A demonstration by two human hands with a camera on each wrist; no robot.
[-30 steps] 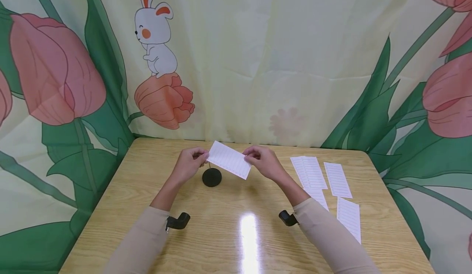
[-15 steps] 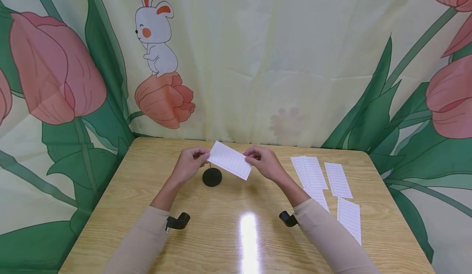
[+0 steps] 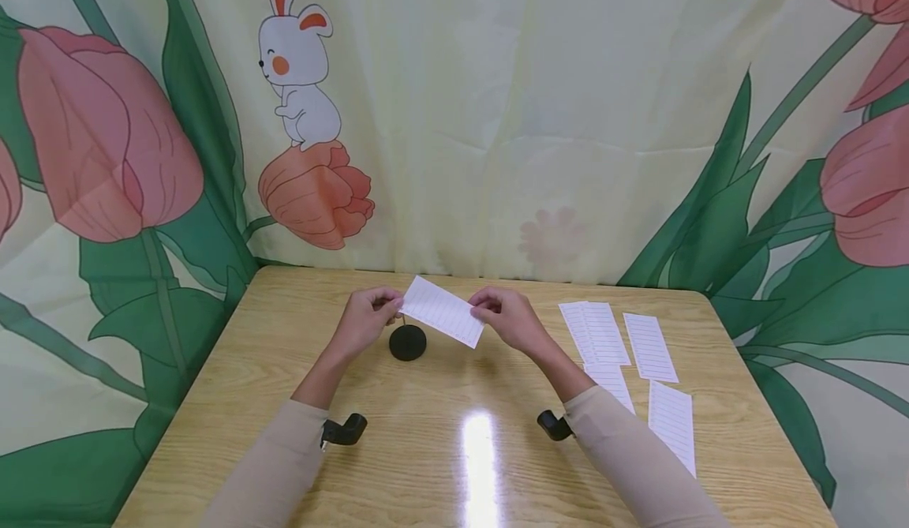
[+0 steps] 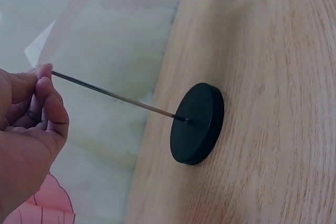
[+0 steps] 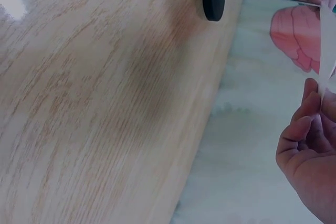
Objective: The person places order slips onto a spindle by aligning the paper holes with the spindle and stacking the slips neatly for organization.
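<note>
My left hand [image 3: 360, 323] pinches the paper card [image 3: 442, 312] at 9 o'clock, by the rod tip of the black stand [image 4: 195, 129], and my right hand [image 3: 511, 321] pinches its 3 o'clock end, probably steadying it above the desk's 12 o'clock side.

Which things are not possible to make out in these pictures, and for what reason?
Top end of the rod: covered by the left hand, left wrist view.
Printing on the held card: too small, head view.
Nearest loose card: partly hidden by the right sleeve, head view.
Right hand: cut off by the top edge, left wrist view.
</note>
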